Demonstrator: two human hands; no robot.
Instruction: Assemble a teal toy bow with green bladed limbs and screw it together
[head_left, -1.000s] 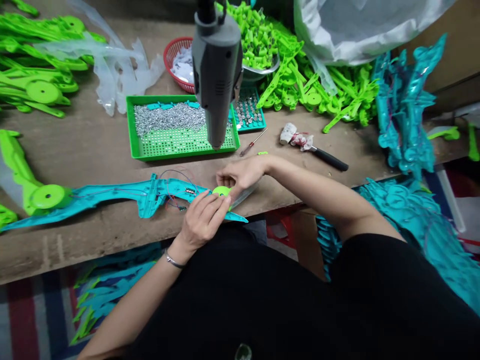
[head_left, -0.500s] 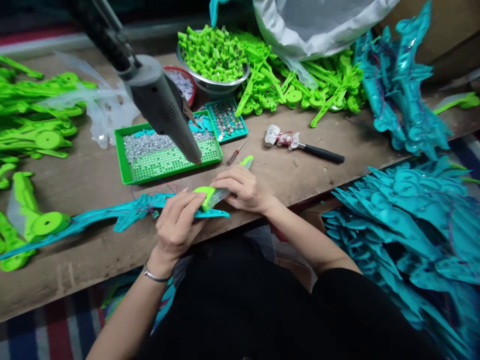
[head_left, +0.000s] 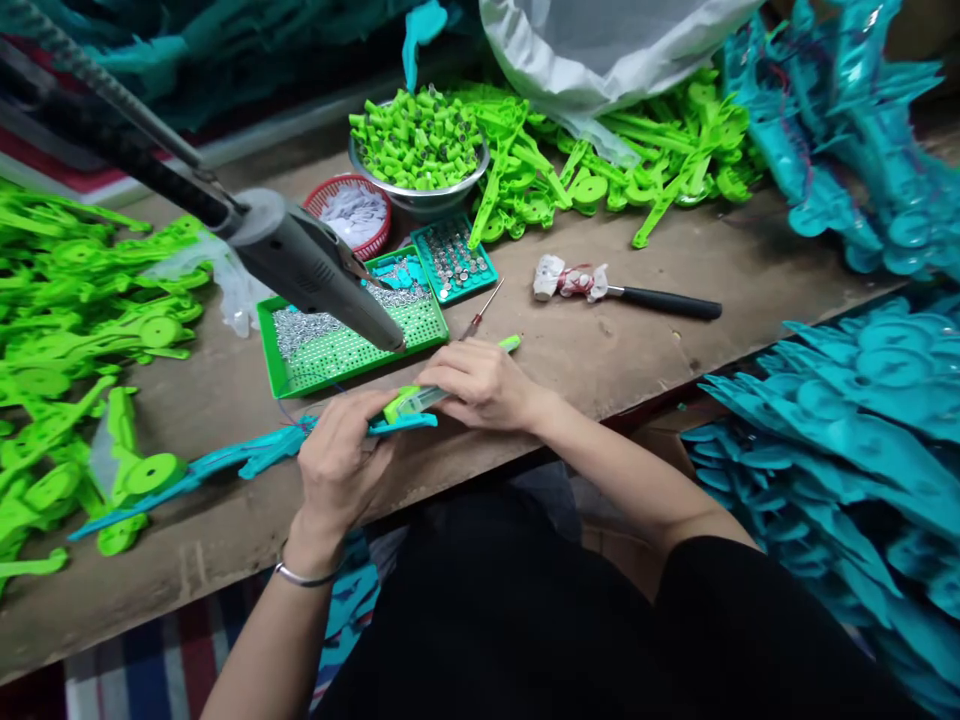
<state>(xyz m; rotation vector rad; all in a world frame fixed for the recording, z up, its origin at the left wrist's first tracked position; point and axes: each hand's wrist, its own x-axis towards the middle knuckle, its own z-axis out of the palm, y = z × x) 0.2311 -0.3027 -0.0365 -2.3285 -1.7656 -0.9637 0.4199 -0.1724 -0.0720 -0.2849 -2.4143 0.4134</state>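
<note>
My left hand (head_left: 341, 455) is closed around the end of a long turquoise plastic part (head_left: 259, 452) with thin wires, which stretches left along the table. A green plastic piece (head_left: 400, 402) with a clear strip lies against that end. My right hand (head_left: 484, 385) is closed on this green piece, whose tip pokes out beyond the fingers. Both hands are close together near the table's front edge, and the fingers hide where the two parts meet. Just above them hangs a grey electric screwdriver (head_left: 322, 275), its tip over a green tray (head_left: 360, 365) of small screws.
A hammer with a wrapped head (head_left: 667, 302) and a small screwdriver (head_left: 480, 308) lie beyond my right hand. Behind are a turquoise tray (head_left: 457, 260), a red basket (head_left: 375, 240) and a metal bowl (head_left: 427, 200). Green parts (head_left: 157, 330) pile left; turquoise parts (head_left: 847, 450) stack right.
The view has shifted, so the table's things sit differently in the picture. The green piece now lies flatter along the turquoise part, and both hands keep their hold.
</note>
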